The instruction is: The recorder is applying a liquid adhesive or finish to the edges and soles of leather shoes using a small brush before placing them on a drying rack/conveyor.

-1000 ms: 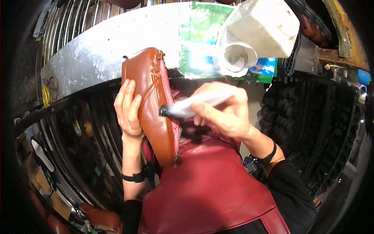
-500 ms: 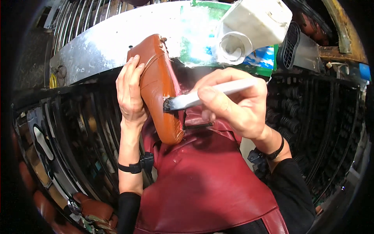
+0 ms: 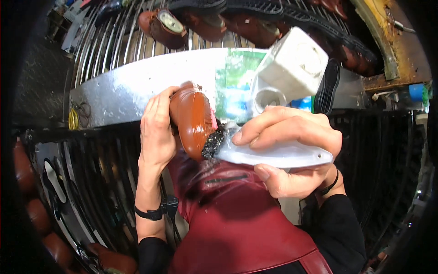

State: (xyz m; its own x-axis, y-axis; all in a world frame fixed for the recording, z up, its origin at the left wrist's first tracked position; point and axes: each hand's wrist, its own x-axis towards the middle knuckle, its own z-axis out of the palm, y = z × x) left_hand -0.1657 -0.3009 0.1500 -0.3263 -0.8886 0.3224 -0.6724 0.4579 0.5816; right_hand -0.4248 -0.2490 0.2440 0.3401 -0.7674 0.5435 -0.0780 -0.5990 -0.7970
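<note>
My left hand (image 3: 158, 130) is closed round the far left side of a brown leather shoe upper (image 3: 192, 123), its rounded toe toward me. The leather shines wet along the toe, and a pink strip shows on its right edge. In my right hand (image 3: 299, 134) is a brush with a pale plastic handle (image 3: 278, 156), gripped between thumb and fingers. Its dark, wet bristles (image 3: 212, 144) touch the lower right edge of the toe. The fingertips of my left hand are partly hidden behind the shoe.
A metal bench (image 3: 137, 91) lies beyond my hands. On it stands a white plastic container (image 3: 294, 64) with a round opening, beside a black sole (image 3: 327, 86). Farther back, brown shoes (image 3: 166, 29) rest on metal rollers (image 3: 109, 59). Dark racks flank my red apron (image 3: 237, 228).
The shoe has been tilted so its toe faces me more. The brush has moved from the shoe's side to the toe edge, its handle now lower and turned. My view has shifted farther up the bench.
</note>
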